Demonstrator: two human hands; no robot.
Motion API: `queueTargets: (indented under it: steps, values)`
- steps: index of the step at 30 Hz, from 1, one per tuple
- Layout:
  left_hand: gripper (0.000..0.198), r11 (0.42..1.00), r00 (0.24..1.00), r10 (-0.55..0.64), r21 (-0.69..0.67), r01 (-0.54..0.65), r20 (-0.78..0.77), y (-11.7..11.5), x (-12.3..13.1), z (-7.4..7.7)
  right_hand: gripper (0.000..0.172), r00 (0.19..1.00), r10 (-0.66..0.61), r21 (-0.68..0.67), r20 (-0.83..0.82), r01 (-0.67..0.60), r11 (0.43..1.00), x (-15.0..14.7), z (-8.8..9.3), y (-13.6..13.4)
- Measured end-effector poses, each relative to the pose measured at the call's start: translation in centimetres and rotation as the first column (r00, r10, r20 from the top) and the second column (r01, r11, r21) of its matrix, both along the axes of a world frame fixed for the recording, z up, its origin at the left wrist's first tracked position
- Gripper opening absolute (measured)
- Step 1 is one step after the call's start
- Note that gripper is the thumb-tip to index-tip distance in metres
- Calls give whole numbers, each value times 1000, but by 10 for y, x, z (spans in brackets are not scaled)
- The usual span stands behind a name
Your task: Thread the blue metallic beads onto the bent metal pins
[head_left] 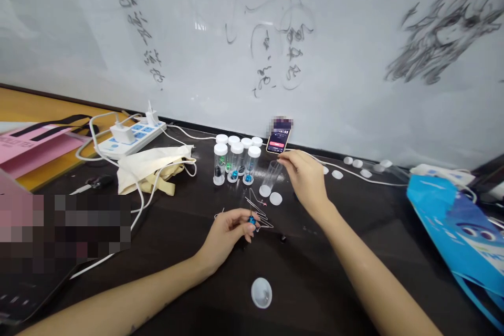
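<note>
My left hand (230, 231) is closed in a pinch on a small blue bead (251, 219), beside a tangle of thin wire pins (258, 209) on the dark table. My right hand (305, 176) grips an empty clear tube (271, 178), tilted with its open end up toward my fingers. A white cap (276, 198) lies just below the tube. Behind them stand several capped clear tubes (235, 161) with coloured beads inside.
A phone (278, 139) leans against the whiteboard. A white power strip (132, 136), cables and a cream cloth bag (153, 168) lie at left. Loose white caps (356, 164) sit at right, a blue bag (460, 231) at far right, a clear lid (261, 292) near me.
</note>
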State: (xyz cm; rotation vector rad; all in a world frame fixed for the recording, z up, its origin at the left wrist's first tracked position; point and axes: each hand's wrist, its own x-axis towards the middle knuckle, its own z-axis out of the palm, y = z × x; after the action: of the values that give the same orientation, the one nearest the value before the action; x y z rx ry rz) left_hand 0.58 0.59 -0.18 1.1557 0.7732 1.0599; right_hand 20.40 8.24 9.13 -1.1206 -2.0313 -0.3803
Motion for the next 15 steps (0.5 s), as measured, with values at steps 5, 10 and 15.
queueTargets:
  steps: [5, 10, 15]
  values:
    - [14, 999, 1000, -9, -43, 10, 20, -1, 0, 0, 15, 993, -12, -4, -120, 11, 1000, 5, 3, -27]
    - [19, 995, 998, -51, -86, 53, 27, -3, 0, -3, 18, 968, -1, -253, -250, -64, 965, 20, -24, -70]
    - [17, 988, 995, -99, -116, 102, 31, -3, 0, -3, 18, 967, 104, -552, -234, -220, 804, 41, -79, -98]
